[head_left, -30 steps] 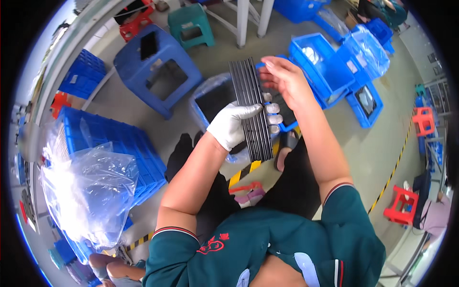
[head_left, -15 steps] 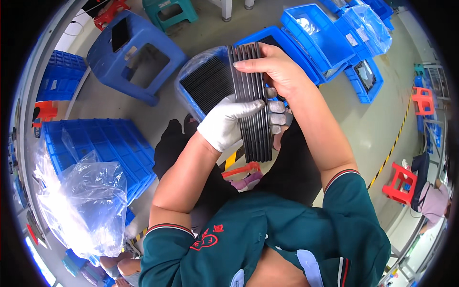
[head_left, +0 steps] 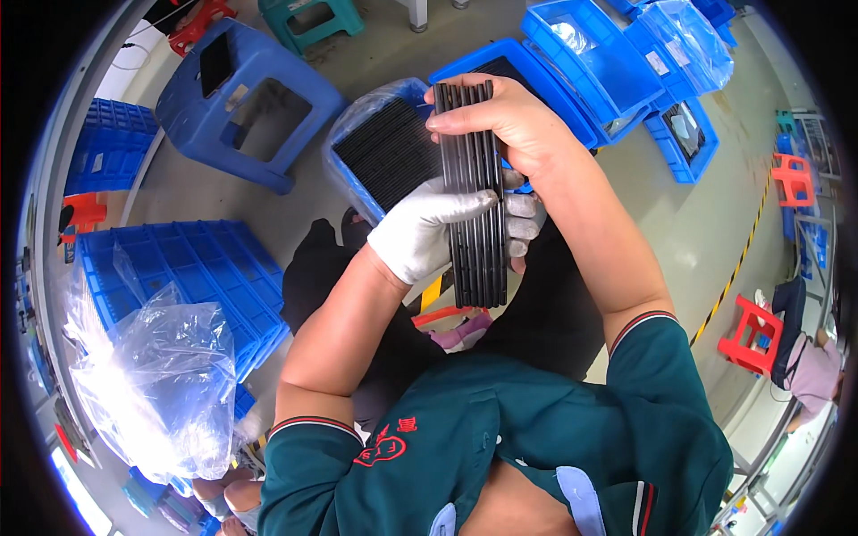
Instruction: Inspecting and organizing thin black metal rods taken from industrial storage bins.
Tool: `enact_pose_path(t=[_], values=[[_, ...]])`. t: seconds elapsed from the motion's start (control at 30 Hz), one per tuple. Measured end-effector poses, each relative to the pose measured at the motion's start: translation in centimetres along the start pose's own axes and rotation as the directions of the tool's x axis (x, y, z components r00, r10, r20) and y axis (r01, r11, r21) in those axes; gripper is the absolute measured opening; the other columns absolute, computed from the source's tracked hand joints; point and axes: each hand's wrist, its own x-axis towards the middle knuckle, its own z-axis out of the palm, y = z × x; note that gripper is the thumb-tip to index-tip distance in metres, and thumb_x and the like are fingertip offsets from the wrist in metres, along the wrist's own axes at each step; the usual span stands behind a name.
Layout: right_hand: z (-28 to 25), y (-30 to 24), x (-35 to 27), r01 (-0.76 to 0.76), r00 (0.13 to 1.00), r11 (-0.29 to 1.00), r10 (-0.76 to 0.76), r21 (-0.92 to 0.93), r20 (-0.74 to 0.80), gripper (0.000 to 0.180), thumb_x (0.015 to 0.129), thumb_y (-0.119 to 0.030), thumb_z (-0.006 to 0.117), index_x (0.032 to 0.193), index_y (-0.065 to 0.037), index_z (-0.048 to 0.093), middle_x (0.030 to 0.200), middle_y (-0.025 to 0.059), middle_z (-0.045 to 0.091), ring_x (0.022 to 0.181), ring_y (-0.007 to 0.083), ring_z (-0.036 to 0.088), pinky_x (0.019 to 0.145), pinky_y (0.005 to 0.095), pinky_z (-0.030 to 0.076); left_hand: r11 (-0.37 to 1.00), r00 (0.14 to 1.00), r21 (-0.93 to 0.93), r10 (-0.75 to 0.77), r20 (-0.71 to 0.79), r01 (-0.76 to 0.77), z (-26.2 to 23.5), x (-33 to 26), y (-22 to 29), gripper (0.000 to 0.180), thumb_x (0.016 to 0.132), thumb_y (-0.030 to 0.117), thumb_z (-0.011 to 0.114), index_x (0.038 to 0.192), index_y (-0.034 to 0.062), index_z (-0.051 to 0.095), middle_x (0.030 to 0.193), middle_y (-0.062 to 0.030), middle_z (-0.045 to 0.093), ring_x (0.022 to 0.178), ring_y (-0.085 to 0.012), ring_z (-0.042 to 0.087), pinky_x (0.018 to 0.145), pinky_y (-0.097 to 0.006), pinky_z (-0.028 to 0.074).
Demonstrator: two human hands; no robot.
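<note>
Between my two hands is an upright stack of thin black flat panels (head_left: 475, 250), seen edge-on. My left hand (head_left: 427, 223), in a white glove with greyed fingertips, wraps round the lower middle of the stack, its thumb across the edges and its fingers showing on the far right side. My bare right hand (head_left: 500, 116) grips the top of the stack, thumb on the near edges and fingers behind. Just left of the stack, a blue bin (head_left: 344, 192) lined with clear plastic holds rows of similar black panels (head_left: 389, 147).
A blue stool (head_left: 192, 121) with a dark flat panel (head_left: 215, 67) on it stands at the far left. Blue crates (head_left: 179, 268) and a clear plastic bag (head_left: 170, 384) are at the left. More blue bins (head_left: 599, 67) fill the far right. Two people sit farther off.
The panels in the stack look more closely squared together, and the stack has tilted slightly more upright. Both hands keep hold of it. The view has shifted slightly.
</note>
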Motion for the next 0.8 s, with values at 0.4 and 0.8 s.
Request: enact_pose_path(t=[0.4,0.8], values=[[-0.3,0.2,-0.3,-0.022,0.999,1.000,0.022,-0.001,-0.042,0.044,0.072,-0.008,0.080,0.110,0.001,0.060,0.094,0.0099,0.067,0.088,0.0195,0.067,0.083,0.0313,0.053,0.999,0.999,-0.048,-0.008,-0.039,0.006,-0.6,0.1,-0.5,0.046,0.090,0.018,0.061,0.129,-0.0009,0.048,0.113,-0.0158,0.062,0.103,-0.0340,0.063,0.091,-0.049,0.051],[-0.9,0.4,-0.3,-0.076,0.995,0.996,0.073,-0.053,-0.062,0.036,0.072,-0.006,0.078,0.105,-0.002,0.064,0.092,0.0061,0.067,0.084,0.0169,0.066,0.081,0.0297,0.052,0.999,0.997,-0.016,0.040,-0.071,-0.042,-0.7,0.0,-0.4,0.046,0.090,0.013,0.059,0.131,-0.0014,0.046,0.115,-0.0175,0.061,0.106,-0.0360,0.062,0.093,-0.049,0.050]])
